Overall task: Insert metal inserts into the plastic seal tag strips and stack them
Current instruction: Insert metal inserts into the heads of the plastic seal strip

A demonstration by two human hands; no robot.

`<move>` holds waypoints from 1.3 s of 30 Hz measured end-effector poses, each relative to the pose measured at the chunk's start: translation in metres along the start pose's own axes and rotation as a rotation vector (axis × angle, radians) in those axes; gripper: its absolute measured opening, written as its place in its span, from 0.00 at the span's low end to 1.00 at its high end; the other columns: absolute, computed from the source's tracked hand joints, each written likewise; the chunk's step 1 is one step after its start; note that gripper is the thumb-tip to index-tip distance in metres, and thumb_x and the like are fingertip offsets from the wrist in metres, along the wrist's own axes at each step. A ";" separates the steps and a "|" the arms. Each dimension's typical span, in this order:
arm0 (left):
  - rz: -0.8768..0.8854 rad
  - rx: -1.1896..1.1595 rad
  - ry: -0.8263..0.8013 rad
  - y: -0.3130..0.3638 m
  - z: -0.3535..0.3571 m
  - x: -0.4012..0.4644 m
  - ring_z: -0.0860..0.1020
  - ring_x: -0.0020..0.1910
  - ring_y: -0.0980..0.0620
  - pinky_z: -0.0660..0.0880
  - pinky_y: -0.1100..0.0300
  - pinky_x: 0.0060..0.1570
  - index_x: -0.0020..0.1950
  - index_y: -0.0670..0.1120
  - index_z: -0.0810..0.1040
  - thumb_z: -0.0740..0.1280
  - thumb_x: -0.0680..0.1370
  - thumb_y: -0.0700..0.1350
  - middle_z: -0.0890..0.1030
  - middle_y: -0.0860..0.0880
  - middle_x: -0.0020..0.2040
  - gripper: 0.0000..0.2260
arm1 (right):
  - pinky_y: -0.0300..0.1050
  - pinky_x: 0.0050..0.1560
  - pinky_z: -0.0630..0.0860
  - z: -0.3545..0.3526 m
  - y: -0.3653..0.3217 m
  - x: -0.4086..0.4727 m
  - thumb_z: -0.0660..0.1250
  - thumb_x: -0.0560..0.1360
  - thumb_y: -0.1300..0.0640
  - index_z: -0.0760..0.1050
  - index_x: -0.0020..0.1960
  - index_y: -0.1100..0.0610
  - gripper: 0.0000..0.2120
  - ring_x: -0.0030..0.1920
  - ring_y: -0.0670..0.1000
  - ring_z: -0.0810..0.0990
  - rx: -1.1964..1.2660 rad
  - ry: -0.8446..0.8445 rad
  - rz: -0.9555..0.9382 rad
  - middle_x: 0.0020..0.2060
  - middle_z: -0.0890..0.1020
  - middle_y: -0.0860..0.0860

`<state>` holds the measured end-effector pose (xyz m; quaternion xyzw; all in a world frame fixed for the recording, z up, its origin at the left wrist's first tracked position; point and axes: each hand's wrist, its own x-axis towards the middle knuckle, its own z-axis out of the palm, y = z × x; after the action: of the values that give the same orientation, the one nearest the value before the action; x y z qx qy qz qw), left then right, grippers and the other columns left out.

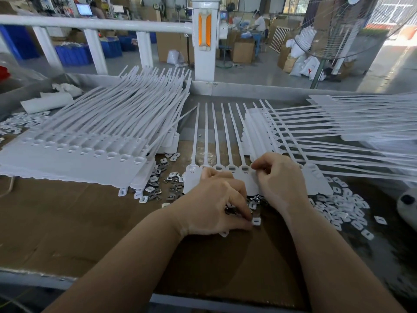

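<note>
We work at a cardboard-covered bench (67,222), and the largest thing on it is the stack of finished strips (74,159) on our left, flat tag ends toward us and tails fanned away. On the right a second heap of strips (361,123) lies crosswise, its tails reaching toward the middle. Between them, straight ahead, sits the strip in hand (225,172): a joined row of tags whose thin tails run away from us, several of its square sockets showing dark, which we take for inserts already seated. We judge these strips light and springy, stiff at the flat tag band and floppy in the tails, so the band is the place to hold when lifting one onto the stack. Our right hand (279,179) rests on the row's tags, fingers curled and thumb meeting forefinger at a socket; whether an insert is pinched there we cannot tell. Our left hand (214,199) is bent over the loose pieces just below the row, fingertips closed on what looks like a small white cap (256,221). Scattered metal inserts (173,188) and white caps (338,206) lie near; they look tiny, hard and slippery, best pinched by their edges.
</note>
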<state>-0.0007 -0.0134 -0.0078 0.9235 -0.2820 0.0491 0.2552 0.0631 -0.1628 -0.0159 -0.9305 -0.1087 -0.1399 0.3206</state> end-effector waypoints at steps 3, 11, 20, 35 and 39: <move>-0.014 -0.072 0.067 -0.004 -0.001 0.000 0.71 0.46 0.61 0.61 0.55 0.56 0.42 0.53 0.84 0.71 0.72 0.52 0.75 0.61 0.39 0.04 | 0.42 0.51 0.72 0.000 0.000 0.000 0.63 0.74 0.62 0.79 0.47 0.54 0.08 0.49 0.49 0.76 -0.001 -0.002 -0.002 0.47 0.81 0.50; -0.365 -0.475 0.515 -0.027 -0.012 -0.001 0.78 0.42 0.64 0.71 0.74 0.45 0.42 0.53 0.82 0.71 0.73 0.43 0.83 0.59 0.39 0.05 | 0.47 0.53 0.75 0.000 -0.001 -0.001 0.64 0.74 0.63 0.79 0.48 0.54 0.08 0.48 0.50 0.77 -0.002 -0.008 -0.004 0.46 0.81 0.50; -0.422 -0.705 0.676 -0.037 -0.013 -0.002 0.81 0.37 0.62 0.71 0.74 0.37 0.42 0.48 0.82 0.70 0.72 0.37 0.84 0.56 0.35 0.06 | 0.43 0.50 0.74 0.001 0.000 -0.001 0.64 0.74 0.63 0.80 0.48 0.55 0.08 0.46 0.49 0.77 -0.005 0.009 -0.017 0.46 0.81 0.50; -0.460 -0.686 0.669 -0.039 -0.013 -0.003 0.80 0.38 0.64 0.71 0.75 0.38 0.42 0.51 0.81 0.69 0.74 0.39 0.84 0.56 0.36 0.07 | 0.40 0.49 0.72 0.002 0.000 -0.001 0.64 0.75 0.62 0.79 0.48 0.53 0.07 0.48 0.48 0.77 -0.019 -0.001 -0.011 0.48 0.81 0.49; -0.487 -0.659 0.709 -0.040 -0.013 -0.003 0.80 0.39 0.63 0.71 0.76 0.40 0.42 0.51 0.83 0.71 0.72 0.40 0.84 0.56 0.37 0.05 | 0.39 0.49 0.72 0.002 0.001 -0.001 0.65 0.75 0.62 0.79 0.47 0.53 0.07 0.48 0.48 0.77 -0.017 0.002 -0.013 0.48 0.81 0.49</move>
<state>0.0194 0.0230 -0.0150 0.7602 0.0433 0.2060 0.6147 0.0626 -0.1622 -0.0179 -0.9323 -0.1133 -0.1436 0.3120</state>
